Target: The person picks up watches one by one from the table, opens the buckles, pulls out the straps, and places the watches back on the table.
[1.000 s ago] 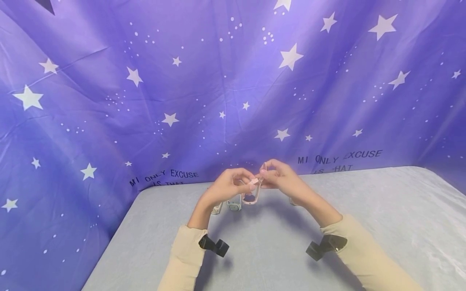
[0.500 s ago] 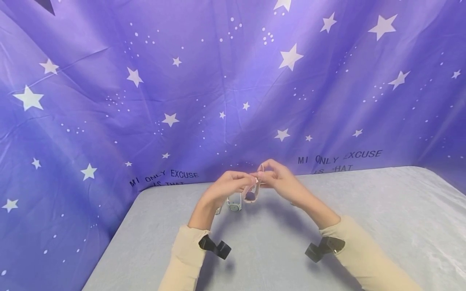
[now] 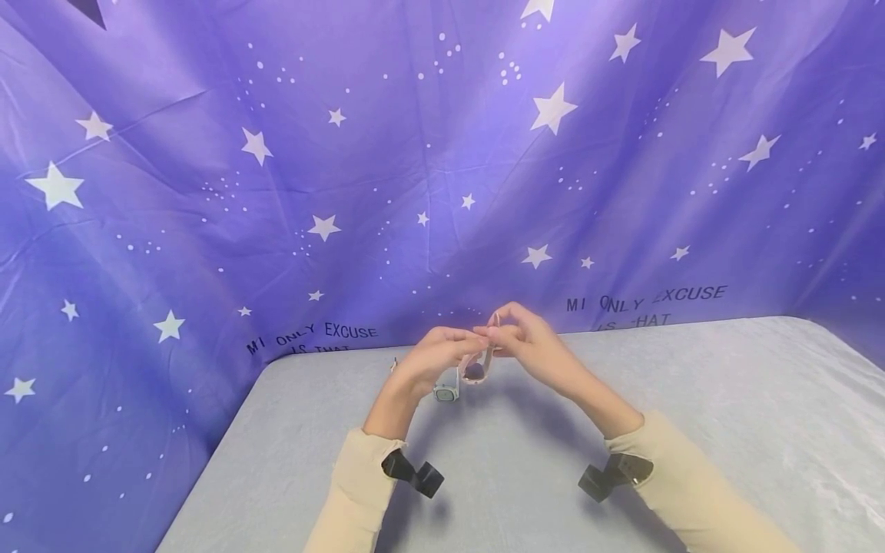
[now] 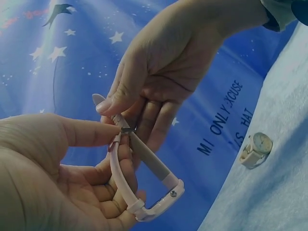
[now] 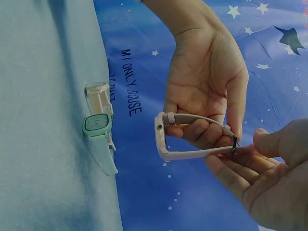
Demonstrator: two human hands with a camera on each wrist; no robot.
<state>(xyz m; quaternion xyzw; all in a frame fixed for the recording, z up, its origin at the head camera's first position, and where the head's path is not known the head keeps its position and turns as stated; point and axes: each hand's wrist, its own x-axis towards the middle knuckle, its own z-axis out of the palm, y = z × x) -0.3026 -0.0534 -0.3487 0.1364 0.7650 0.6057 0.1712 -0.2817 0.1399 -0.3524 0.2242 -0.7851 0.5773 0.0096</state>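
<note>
A pale pink wristwatch [image 4: 177, 191] hangs between my two hands above the table, its strap bent into a loop with the case lowest. My left hand [image 3: 432, 359] pinches the strap at the dark metal buckle [image 5: 234, 144], with its other fingers curled inside the loop. My right hand [image 3: 531, 340] pinches the free strap end between thumb and fingers; the strap tip [image 4: 98, 99] pokes out past the thumb. In the right wrist view, the strap passes through the buckle. The dial faces away from both wrist cameras.
A mint green watch [image 5: 97, 125] and a cream watch [image 5: 97, 87] lie side by side on the grey cloth-covered table [image 3: 691, 430]. Off to the right is a beige watch with a round dial [image 4: 261, 143]. A purple star-printed curtain [image 3: 442, 153] hangs behind the table.
My left fingers have come closer to my right hand, closing over the buckle part. The left hand and wrist have shifted slightly right, now covering most of the cream watch in the head view.
</note>
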